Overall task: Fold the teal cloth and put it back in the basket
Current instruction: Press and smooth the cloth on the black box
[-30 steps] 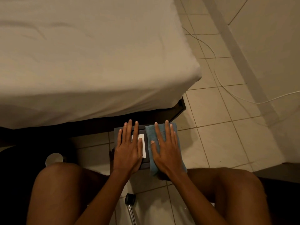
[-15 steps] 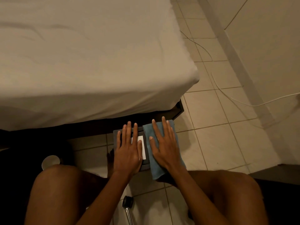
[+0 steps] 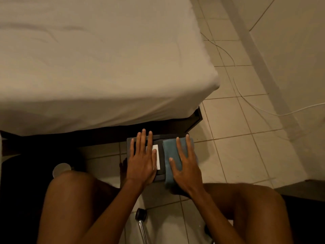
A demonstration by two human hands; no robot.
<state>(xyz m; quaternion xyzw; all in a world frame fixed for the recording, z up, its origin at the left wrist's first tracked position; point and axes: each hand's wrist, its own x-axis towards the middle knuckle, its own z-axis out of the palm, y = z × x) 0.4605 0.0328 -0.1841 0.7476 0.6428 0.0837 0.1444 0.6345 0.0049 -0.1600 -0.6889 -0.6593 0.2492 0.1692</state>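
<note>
the left hand (image 3: pixel 142 164) lies flat, palm down, on top of a dark box (image 3: pixel 162 169) that stands on the tiled floor (image 3: pixel 237 147) right at the foot of the bed (image 3: pixel 105 67). its fingers (image 3: pixel 143 140) are straight and slightly apart, pointing toward the bed, and they hold nothing. the thumb rests against a white label (image 3: pixel 157 152) on the top of the box, and the hand covers part of that label.

the right hand (image 3: pixel 186 167) lies flat on the teal cloth (image 3: pixel 169 148). its fingers (image 3: pixel 179 147) are straight and spread, pressing down on the cloth rather than gripping it.

the cloth is folded into a narrow strip. it lies along the right part of the box top, just beside the label, and its near end hangs a little past the near edge of the box. whether this box is the basket cannot be told.

the person sits with a bare knee on each side of the box. a dark bed frame (image 3: pixel 194 120) shows under the pale sheet. a white cable (image 3: pixel 263 110) runs over the floor to the right, well apart from the hands. a pale round thing (image 3: pixel 61 169) sits in the shadow by the left knee. a chrome leg with a black castor (image 3: pixel 141 214) shows between the legs, near the lower edge.
</note>
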